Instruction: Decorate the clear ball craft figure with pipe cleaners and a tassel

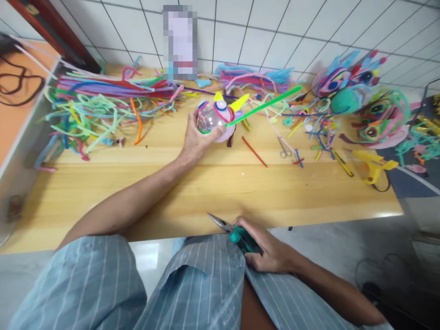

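Observation:
My left hand is closed around a clear plastic ball trimmed with coloured pipe cleaners, yellow pointed pieces and a round lilac-and-blue eye. From the ball a bright green pipe cleaner sticks out to the upper right. Low over my lap, at the table's front edge, my right hand grips needle-nose pliers with green handles. Their jaws point to the upper left, well apart from the ball. A short red pipe cleaner lies on the table to the right of the ball.
Bundles of pipe cleaners and a pale green tangle lie at the left. Small scissors, cut scraps and a yellow glue gun are on the right. Decorated balls stand at the back right, against the tiled wall.

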### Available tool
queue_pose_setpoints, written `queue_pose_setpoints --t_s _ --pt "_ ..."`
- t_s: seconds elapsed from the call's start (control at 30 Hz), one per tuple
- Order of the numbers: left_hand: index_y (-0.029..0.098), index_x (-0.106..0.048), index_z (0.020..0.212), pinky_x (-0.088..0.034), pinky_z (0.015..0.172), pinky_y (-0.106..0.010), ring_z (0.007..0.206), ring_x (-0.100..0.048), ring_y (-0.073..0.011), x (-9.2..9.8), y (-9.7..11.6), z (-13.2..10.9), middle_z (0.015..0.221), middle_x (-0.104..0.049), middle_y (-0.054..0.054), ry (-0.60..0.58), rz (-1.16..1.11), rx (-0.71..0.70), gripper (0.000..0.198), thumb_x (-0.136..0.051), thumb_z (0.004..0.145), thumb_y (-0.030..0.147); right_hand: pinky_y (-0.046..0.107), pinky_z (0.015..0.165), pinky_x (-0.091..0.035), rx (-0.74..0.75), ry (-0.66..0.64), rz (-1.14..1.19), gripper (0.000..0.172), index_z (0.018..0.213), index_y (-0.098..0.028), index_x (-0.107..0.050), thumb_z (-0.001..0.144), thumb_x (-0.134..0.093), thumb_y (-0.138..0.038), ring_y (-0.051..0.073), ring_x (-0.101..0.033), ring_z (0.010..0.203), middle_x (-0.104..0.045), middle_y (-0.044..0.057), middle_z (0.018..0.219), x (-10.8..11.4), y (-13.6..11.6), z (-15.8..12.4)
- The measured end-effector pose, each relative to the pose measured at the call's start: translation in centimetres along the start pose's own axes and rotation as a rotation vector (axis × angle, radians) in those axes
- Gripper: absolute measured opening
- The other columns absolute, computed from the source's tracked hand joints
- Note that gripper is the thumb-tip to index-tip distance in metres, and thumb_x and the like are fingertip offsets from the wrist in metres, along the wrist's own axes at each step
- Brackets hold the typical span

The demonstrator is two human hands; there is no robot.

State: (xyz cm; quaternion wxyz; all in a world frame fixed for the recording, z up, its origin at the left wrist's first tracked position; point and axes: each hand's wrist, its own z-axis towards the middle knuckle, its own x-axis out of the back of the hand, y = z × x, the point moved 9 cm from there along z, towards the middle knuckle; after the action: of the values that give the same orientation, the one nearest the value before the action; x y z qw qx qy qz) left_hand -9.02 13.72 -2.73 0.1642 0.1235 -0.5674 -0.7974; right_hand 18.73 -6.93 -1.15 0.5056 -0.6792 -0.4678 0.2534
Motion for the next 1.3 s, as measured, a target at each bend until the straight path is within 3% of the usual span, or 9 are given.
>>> queue_pose_setpoints --t_s 0.07,0.17,0.3,0.4,0.5,0.63,0.77,1.0,1.3 --pt "0.030 -0.052 0.146 -0.057 0.123 -0.060 0.145 -0.065 -0.0395 -0.2 0.1 -0.2 0.149 -0.066 -0.015 0.001 -0.003 -0.005 0.102 -0.096 0.068 0.078 0.034 0.088 -0.046 0.000 0.035 0.046 0.037 0.121 -0.023 -0.064 0.093 -0.073 -0.045 0.021 -0.057 0.096 -0.064 0.003 0.108 0.3 0.4 -0.3" --pt "0.030 -0.053 0.146 -0.058 0.123 -0.060 0.144 -0.066 -0.0376 -0.1 0.2 -0.4 0.149 -0.066 -0.013 0.001 0.000 0.015 0.103 -0.093 0.067 0.082 0.035 0.087 -0.050 -0.006 0.116 0.382 0.050 0.128 -0.023 -0.069 0.098 -0.069 -0.063 0.022 -0.061 0.097 -0.068 0.007 0.113 0.7 1.4 -0.4" --pt "0.026 -0.049 0.147 -0.053 0.126 -0.066 0.144 -0.065 -0.0354 0.5 0.3 -0.3 0.151 -0.067 -0.009 -0.011 0.081 0.068 0.114 -0.094 0.062 0.088 0.028 0.058 -0.045 0.023 0.118 0.875 0.060 0.118 -0.025 -0.076 0.091 -0.067 -0.079 0.018 -0.058 0.074 -0.068 0.005 0.099 1.2 1.4 0.7" --pt "0.024 -0.050 0.146 -0.053 0.126 -0.065 0.143 -0.065 -0.0358 1.1 0.8 -0.4 0.148 -0.068 -0.010 0.019 0.088 0.067 0.112 -0.093 0.065 0.088 0.028 0.054 -0.046 0.057 0.105 0.874 0.065 0.119 -0.028 -0.077 0.087 -0.069 -0.085 0.018 -0.057 0.070 -0.066 0.004 0.094 2.8 0.4 1.1" --pt "0.026 -0.050 0.145 -0.057 0.124 -0.060 0.141 -0.068 -0.0352 1.3 1.7 -1.1 0.146 -0.068 -0.010 0.075 0.066 0.031 0.108 -0.093 0.067 0.087 0.036 0.070 -0.059 0.103 0.221 0.578 0.065 0.134 -0.030 -0.073 0.088 -0.076 -0.077 0.021 -0.065 0.083 -0.070 0.006 0.107 6.0 -0.5 1.0" --pt "0.027 -0.047 0.150 -0.058 0.123 -0.055 0.141 -0.068 -0.0350 1.0 3.6 -2.2 0.151 -0.063 -0.013 0.131 0.074 -0.052 0.107 -0.094 0.071 0.082 0.048 0.103 -0.061 0.184 0.650 -0.329 0.050 0.144 -0.029 -0.064 0.096 -0.077 -0.034 0.027 -0.071 0.115 -0.072 0.009 0.127 11.8 -2.3 0.6" --pt "0.029 -0.044 0.154 -0.060 0.121 -0.052 0.141 -0.067 -0.0344 0.3 5.4 -3.3 0.154 -0.059 -0.013 0.115 0.090 -0.097 0.105 -0.098 0.074 0.070 0.055 0.101 -0.063 0.413 0.939 -0.916 0.056 0.147 -0.025 -0.057 0.093 -0.072 -0.024 0.033 -0.071 0.119 -0.071 0.013 0.126 13.5 -5.3 1.3" --pt "0.030 -0.044 0.156 -0.058 0.122 -0.052 0.143 -0.066 -0.0349 -0.8 6.8 -4.6 0.156 -0.058 -0.014 0.065 0.076 -0.112 0.102 -0.097 0.077 0.066 0.052 0.090 -0.063 0.598 1.055 -1.219 0.064 0.153 -0.024 -0.050 0.092 -0.072 -0.026 0.033 -0.068 0.106 -0.070 0.013 0.118 14.2 -8.0 3.1" --pt "0.031 -0.044 0.158 -0.062 0.118 -0.050 0.141 -0.068 -0.0342 -1.2 8.0 -5.7 0.152 -0.061 -0.013 0.027 0.121 -0.137 0.099 -0.099 0.078 0.050 0.058 0.099 -0.060 0.558 1.031 -1.279 0.074 0.154 -0.027 -0.044 0.086 -0.073 -0.028 0.036 -0.068 0.112 -0.067 0.013 0.126 14.7 -8.1 6.0"
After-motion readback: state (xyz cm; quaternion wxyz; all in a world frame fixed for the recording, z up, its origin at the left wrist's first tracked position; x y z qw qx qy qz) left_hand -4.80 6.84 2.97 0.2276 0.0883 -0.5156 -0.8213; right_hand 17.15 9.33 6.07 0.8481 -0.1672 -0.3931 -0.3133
